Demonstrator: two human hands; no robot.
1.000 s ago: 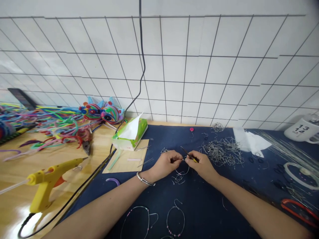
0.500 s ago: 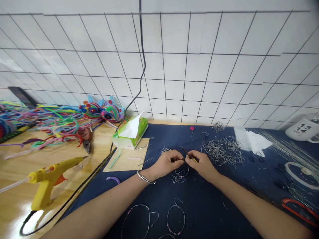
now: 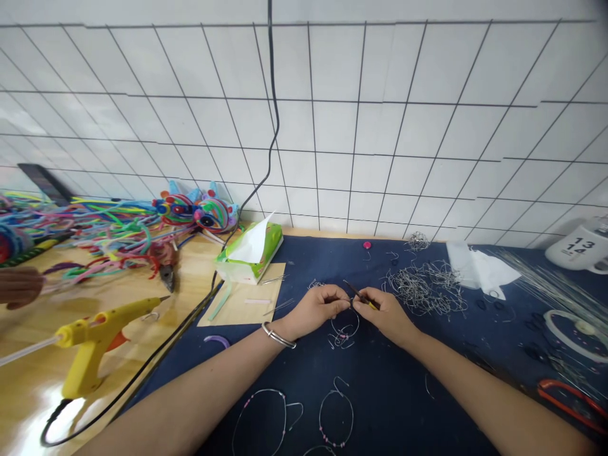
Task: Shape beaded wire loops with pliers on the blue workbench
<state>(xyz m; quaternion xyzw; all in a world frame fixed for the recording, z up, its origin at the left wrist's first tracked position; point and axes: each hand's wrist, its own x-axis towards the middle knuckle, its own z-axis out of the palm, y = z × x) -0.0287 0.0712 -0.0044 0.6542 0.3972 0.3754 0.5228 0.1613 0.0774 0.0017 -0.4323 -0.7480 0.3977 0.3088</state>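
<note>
Over the dark blue cloth (image 3: 380, 386), my left hand (image 3: 325, 305) pinches a wire ring (image 3: 346, 333) near its top, so the gripped spot is hidden. Pink beads show low on that ring, by loose bits of wire. My right hand (image 3: 387, 311) is closed around a small dark-tipped tool with some yellow on it, probably pliers (image 3: 354, 289); its tip points up and left. Both hands' fingertips nearly meet. Closer to me lie two larger beaded wire loops, one on the left (image 3: 285, 411) and one on the right (image 3: 352, 415).
A wire heap (image 3: 422, 288), red-handled tool (image 3: 570, 396) and mug (image 3: 577, 247) lie right. Leftward are a tissue pack (image 3: 244, 269), yellow glue gun (image 3: 88, 342), pliers (image 3: 167, 275) and pipe cleaners (image 3: 109, 231). Another person's hand (image 3: 19, 286) is at the left edge.
Another person's hand has come into view at the left edge. My two hands stay nearly where they were, still at the top of the wire ring.
</note>
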